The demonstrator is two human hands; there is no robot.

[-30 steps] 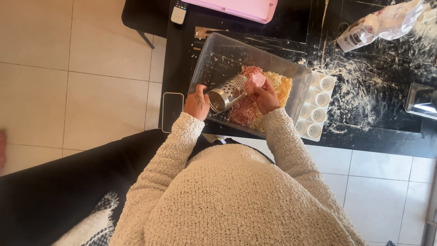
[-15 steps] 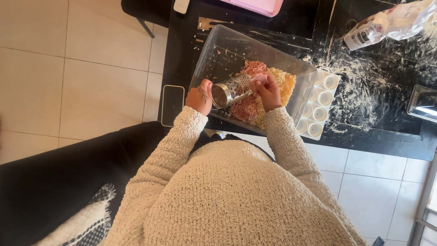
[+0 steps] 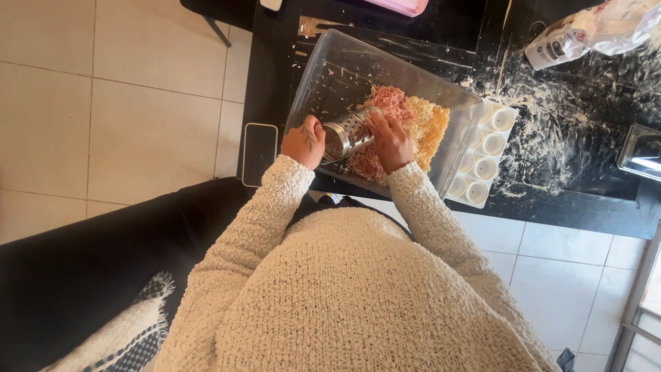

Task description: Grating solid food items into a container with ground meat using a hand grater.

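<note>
A clear plastic tub (image 3: 323,69) sits on the black table and holds a heap of pink shreds (image 3: 389,100) beside yellow shreds (image 3: 430,124). My left hand (image 3: 303,143) grips the near end of a round metal grater (image 3: 346,132) that lies tilted over the tub. My right hand (image 3: 390,141) presses down on the grater's top side; the pink piece it held earlier is hidden under the fingers.
A white tray of round cups (image 3: 485,151) lies right of the tub on a flour-dusted tabletop (image 3: 551,131). A crumpled flour bag (image 3: 592,31) lies at the back right, a phone (image 3: 259,145) at the table's left edge, and a pink board (image 3: 403,5) at the back.
My right hand slid down along the grater toward me, and the pink piece is now covered by it. The left hand stayed on the grater's end.
</note>
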